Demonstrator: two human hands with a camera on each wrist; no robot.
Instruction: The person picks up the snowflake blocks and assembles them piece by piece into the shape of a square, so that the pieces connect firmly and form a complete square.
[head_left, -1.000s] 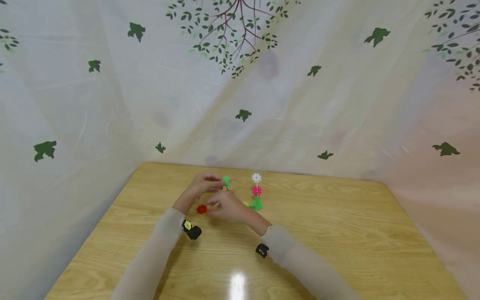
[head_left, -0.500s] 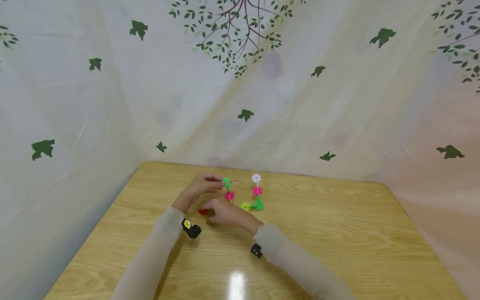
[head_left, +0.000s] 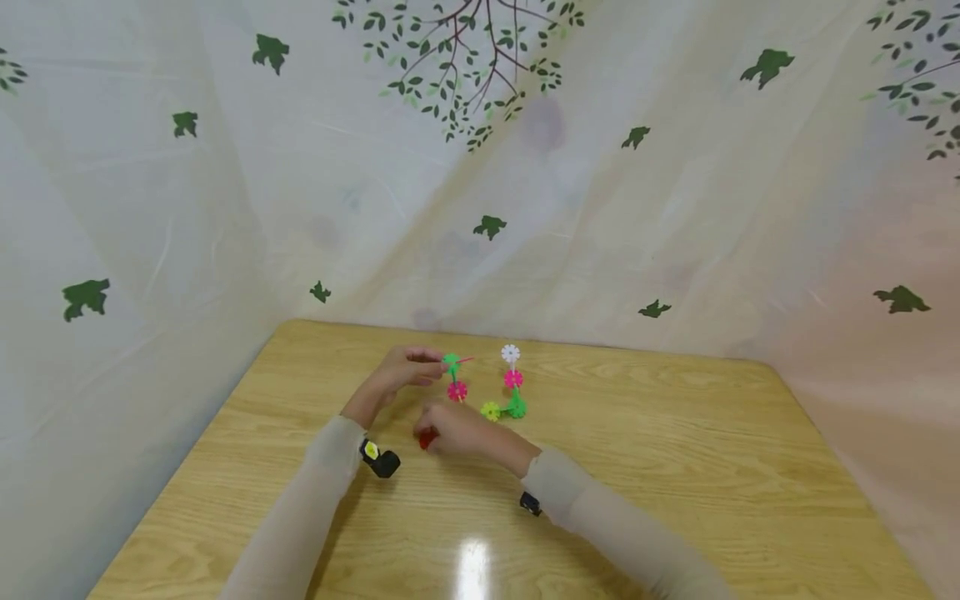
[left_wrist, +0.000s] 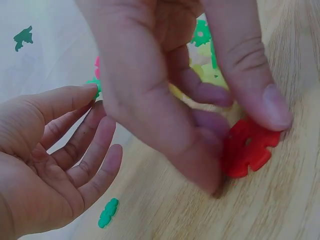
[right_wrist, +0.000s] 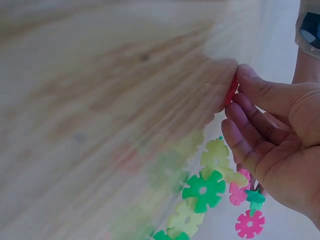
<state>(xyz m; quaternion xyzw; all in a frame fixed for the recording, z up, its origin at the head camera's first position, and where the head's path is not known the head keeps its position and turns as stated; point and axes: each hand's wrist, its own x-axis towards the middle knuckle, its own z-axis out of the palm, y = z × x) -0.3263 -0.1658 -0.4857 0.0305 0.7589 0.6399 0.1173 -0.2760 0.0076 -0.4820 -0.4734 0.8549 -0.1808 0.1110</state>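
In the head view a chain of flower-shaped interlocking discs lies on the table. Its left side has a green disc (head_left: 451,362), an edge-on pink disc (head_left: 467,359) and a flat pink disc (head_left: 457,391). My left hand (head_left: 401,371) pinches the green disc between thumb and fingertips. A loose red disc (left_wrist: 250,150) is held by my right hand (head_left: 459,429), its thumb and index finger on either side, close to the tabletop. In the right wrist view this red disc (right_wrist: 232,91) shows edge-on. The right hand covers part of the chain in the left wrist view.
Along the chain's front and right sit a yellow disc (head_left: 491,411), a green disc (head_left: 516,407), a pink disc (head_left: 513,379) and a white disc (head_left: 511,352). Another green piece (left_wrist: 108,212) appears below the left hand. A printed curtain (head_left: 420,208) hangs behind the wooden table (head_left: 675,467).
My right hand has left the chain, gripped the red disc at its left and drawn it a little right and nearer. The left hand stays at the green disc.
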